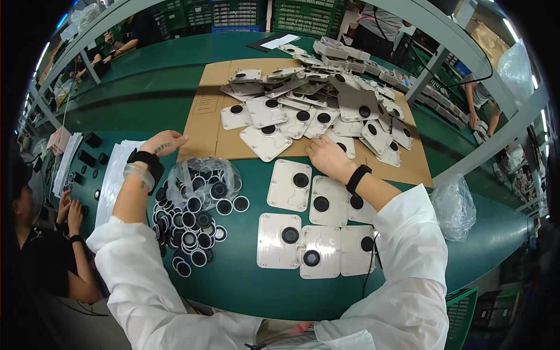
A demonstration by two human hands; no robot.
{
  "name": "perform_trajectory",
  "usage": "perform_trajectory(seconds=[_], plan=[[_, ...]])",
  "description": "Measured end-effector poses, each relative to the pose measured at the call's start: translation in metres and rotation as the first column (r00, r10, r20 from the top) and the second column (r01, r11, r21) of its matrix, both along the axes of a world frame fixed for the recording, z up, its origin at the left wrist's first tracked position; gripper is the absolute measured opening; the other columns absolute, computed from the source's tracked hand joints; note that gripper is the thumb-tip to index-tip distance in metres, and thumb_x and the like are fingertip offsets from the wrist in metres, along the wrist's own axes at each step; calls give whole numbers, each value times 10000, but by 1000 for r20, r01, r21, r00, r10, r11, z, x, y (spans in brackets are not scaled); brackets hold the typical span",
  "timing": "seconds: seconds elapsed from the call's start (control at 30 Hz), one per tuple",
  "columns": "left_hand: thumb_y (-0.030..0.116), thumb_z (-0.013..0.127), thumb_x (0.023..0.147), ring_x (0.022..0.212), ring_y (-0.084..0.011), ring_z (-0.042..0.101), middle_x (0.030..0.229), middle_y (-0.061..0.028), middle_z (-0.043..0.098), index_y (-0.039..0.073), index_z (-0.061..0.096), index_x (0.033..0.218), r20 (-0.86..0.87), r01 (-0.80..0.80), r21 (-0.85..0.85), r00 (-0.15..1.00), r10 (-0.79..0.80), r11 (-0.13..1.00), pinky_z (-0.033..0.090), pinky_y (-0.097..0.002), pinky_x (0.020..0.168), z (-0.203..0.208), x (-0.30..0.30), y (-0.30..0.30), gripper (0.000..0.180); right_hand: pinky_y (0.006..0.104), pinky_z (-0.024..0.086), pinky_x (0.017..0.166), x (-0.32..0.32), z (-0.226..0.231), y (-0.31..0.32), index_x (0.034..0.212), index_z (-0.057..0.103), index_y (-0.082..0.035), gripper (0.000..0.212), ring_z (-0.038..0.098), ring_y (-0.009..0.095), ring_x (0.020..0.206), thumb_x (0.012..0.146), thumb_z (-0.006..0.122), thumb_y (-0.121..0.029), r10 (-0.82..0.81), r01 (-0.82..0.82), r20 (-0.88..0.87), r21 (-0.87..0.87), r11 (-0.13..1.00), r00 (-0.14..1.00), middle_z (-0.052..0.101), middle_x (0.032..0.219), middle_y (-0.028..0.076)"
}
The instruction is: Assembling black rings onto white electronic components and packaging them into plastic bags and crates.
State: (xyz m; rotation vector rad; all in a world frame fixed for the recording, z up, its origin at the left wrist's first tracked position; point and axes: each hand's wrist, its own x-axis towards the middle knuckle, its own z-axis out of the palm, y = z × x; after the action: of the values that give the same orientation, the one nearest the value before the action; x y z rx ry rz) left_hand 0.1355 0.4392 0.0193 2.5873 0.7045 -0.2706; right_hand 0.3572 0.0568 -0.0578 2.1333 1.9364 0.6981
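My right hand [328, 156] is at the front edge of a heap of white panels [265, 143], its fingers bent and closed on the edge of one white panel [348, 142]. Each panel is a flat, rounded square with a round black part set in it. My left hand [164, 143] hovers near the cardboard's left front corner, fingers stretched to the right and nothing visible in them. Below it lie a clear plastic bag [178, 172] and a heap of black rings with pale rims [198, 256]. Several panels [280, 248] lie in two rows before me.
Flat cardboard [201, 125] lies under the heap on the green table [233, 291]. A crumpled clear bag [454, 210] is at the right, by a metal frame post [449, 163]. White sheets [116, 175] lie at the left, near a seated person [44, 256]. Crates [309, 17] stand behind.
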Motion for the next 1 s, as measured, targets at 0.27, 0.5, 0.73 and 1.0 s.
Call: perform_trajectory(seconds=[0.27, 0.5, 0.73, 1.0], plan=[[519, 385, 915, 1174, -346, 494, 1238, -253, 524, -30, 475, 1258, -61, 43, 145, 998, -34, 989, 377, -380, 997, -60, 67, 19, 654, 359, 340, 986, 13, 13, 0, 1044, 585, -2, 295, 523, 227, 1093, 768, 527, -89, 73, -76, -85, -28, 997, 994, 623, 991, 118], [507, 421, 903, 1153, -344, 507, 1214, -244, 545, -34, 515, 1203, -15, -92, 181, 995, 96, 979, 380, -362, 983, -79, 86, 29, 626, 422, 281, 1066, 20, 15, 0, 1187, 526, 16, 424, 482, 239, 1172, 771, 503, -61, 130, -142, -202, -43, 989, 971, 600, 1114, 142], [499, 454, 894, 1132, -343, 522, 1204, -238, 555, -53, 533, 1163, -77, -101, 159, 990, 114, 982, 383, -357, 971, -66, 90, 31, 619, 429, 297, 1069, 16, 11, 10, 1163, 527, 62, 397, 506, 252, 1154, 784, 472, -44, 66, -108, -276, -139, 984, 959, 605, 1114, 161], [457, 539, 861, 1109, -343, 543, 1173, -233, 576, -59, 564, 1135, 204, -161, -106, 962, 180, 981, 411, -371, 951, -96, 93, 56, 585, 334, 384, 1009, 22, -2, 10, 1119, 545, 93, 386, 556, 287, 1077, 762, 489, -44, 122, -149, -346, -53, 987, 930, 597, 1111, 207]])
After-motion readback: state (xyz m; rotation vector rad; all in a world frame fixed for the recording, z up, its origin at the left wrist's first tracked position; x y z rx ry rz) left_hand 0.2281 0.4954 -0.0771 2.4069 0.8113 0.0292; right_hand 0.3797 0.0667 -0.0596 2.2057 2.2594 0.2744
